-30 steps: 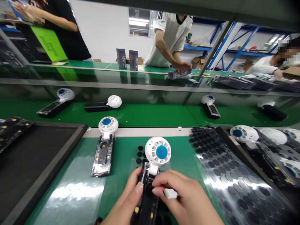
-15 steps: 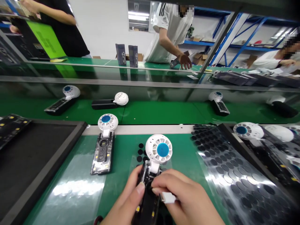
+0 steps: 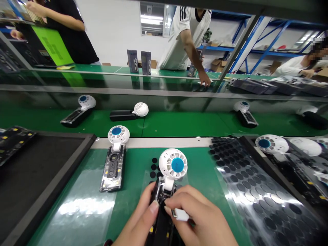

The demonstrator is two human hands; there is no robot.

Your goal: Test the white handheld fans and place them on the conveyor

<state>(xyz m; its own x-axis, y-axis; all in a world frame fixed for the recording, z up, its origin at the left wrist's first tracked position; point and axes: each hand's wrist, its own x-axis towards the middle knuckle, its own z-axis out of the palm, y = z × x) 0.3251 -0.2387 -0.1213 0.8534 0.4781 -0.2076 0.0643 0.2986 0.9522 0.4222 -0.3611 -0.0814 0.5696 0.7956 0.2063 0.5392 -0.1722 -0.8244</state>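
My left hand grips the black body of a handheld fan with a white round head and blue centre, low in the middle of the view. My right hand pinches a small white piece and presses its fingertips on the fan's body just below the head. A second fan with a clear body lies flat on the green mat to the left. Small black round pads sit on a film sheet behind the held fan.
A black tray is at the left; a sheet of black round stickers and a tray of fans at the right. Several fans lie on the green conveyor behind. Other people stand and sit beyond it.
The fans on the conveyor have shifted to the right. The person in white across the line has lowered a hand to the far table. My hands have stayed on the fan.
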